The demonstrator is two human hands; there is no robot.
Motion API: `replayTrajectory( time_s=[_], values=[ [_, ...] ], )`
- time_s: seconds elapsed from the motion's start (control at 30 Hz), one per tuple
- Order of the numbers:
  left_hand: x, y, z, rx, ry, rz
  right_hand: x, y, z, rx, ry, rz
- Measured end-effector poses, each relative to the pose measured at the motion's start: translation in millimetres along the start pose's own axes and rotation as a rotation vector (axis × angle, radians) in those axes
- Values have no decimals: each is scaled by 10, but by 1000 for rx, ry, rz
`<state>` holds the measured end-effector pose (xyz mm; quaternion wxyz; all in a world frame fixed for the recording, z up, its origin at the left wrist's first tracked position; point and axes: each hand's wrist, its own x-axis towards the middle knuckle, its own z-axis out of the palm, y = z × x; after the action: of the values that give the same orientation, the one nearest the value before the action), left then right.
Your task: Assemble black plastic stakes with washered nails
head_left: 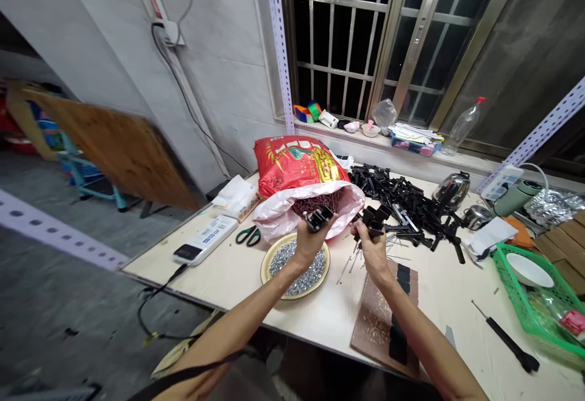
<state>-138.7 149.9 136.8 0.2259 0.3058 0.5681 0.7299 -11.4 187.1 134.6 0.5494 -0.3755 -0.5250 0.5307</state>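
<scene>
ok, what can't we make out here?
Head view:
Black part in left hand: lower end, behind the hand.
Black parts in right hand: exact count, overlapping and partly covered by the hand.
Red bag: deeper contents, hidden by its walls.
Silver pieces: individual shapes, too small.
Green basket: right end, cut off by right edge.

Left hand [311, 244]: holding a black part [320, 219]
Right hand [373, 247]: holding black pieces [376, 217]
Plate [265, 270]: small metal parts [311, 278]

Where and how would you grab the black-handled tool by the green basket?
Probably by its thick black handle, from above and the near right: the tool lies flat, that end nearest the camera, its thin shaft pointing away leftward.
</scene>
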Motion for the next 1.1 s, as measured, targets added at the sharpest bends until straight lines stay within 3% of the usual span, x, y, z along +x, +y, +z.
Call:
replayTrajectory(
  time_s=[0.2, 0.37, 0.5, 0.57, 0.63, 0.73, 0.8, 1.1],
  values=[
    [177, 79, -67, -36, 117, 4, 0, 14, -38, -59, -10, 22],
    [157, 79, -143, 12, 52, 17, -21, -21, 5, -62, -27, 23],
    [112, 63, -204, -14, 31, -59, -31, -11, 43, -2, -38, 15],
    [97, 68, -197, -123, -17, -153, -12, 12, 53, -1, -56, 18],
    [88, 82, -168, -278, -90, -330, 24, 39, 72, -29, -96, 59],
    [69, 86, -115, -404, -235, -683, 93, 88, 121, -103, -181, 218],
    [41, 58, -83, -408, -322, -828, 128, 129, 151, -137, -223, 339],
    [-171, -47, 111, -353, -483, -1099, -8, 308, 37, -85, -299, 602]
  ],
)
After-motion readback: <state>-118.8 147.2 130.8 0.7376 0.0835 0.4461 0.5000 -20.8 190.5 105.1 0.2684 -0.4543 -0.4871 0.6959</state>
